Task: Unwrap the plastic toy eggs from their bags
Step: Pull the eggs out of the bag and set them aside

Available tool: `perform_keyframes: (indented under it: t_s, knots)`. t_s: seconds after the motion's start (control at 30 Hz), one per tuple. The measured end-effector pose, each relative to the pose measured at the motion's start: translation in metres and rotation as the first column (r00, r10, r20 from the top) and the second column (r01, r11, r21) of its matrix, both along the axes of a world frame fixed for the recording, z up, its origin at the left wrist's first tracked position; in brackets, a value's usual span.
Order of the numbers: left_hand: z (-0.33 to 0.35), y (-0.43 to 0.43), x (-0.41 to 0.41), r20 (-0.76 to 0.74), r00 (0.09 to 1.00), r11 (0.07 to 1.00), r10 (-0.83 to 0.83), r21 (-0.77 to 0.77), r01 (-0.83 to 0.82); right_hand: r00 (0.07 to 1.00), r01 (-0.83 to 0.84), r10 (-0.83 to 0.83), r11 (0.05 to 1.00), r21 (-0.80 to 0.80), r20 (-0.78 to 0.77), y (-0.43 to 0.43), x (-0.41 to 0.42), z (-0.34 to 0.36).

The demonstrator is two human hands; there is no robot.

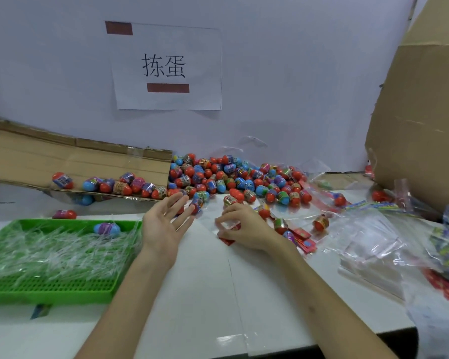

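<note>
Observer: Left hand [163, 224] raised over the worktop [205, 294], fingers spread, holding nothing. The nearest bagged egg [198, 204] lies just beyond its fingertips.

Recorder: Right hand?

Observer: Right hand [241, 229] low on the worktop, fingers curled, pinching a clear bag with a red strip [227, 228]. Whether an egg is inside it, cannot tell.

Recorder: Remaining eggs?

Observer: Egg pile [233, 177] against the wall, behind both hands; some lie on the cardboard flap [75, 161]. A lone egg [106, 228] sits in the green tray [49, 288], left of the left hand, on clear wrappers. Loose bags [368, 244] lie to the right.
</note>
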State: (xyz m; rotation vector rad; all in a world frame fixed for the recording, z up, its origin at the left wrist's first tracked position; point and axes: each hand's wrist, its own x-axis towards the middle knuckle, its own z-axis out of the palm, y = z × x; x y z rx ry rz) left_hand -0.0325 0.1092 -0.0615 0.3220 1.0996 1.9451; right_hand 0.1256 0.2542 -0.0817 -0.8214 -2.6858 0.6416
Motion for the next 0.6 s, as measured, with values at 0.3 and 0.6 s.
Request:
perform_keyframes:
  t_s: [0.3, 0.6]
  knots:
    - [-0.0059, 0.0055, 0.0072, -0.008, 0.99, 0.974, -0.138, -0.18, 0.135, 0.99, 0.071, -0.07, 0.997, 0.003, -0.124, 0.0035, -0.0069, -0.0112]
    - [-0.007, 0.0064, 0.0064, -0.012, 0.988, 0.974, -0.157, -0.167, 0.153, 0.892, 0.181, -0.226, 0.972, -0.149, -0.392, 0.0024, -0.0065, -0.0113]
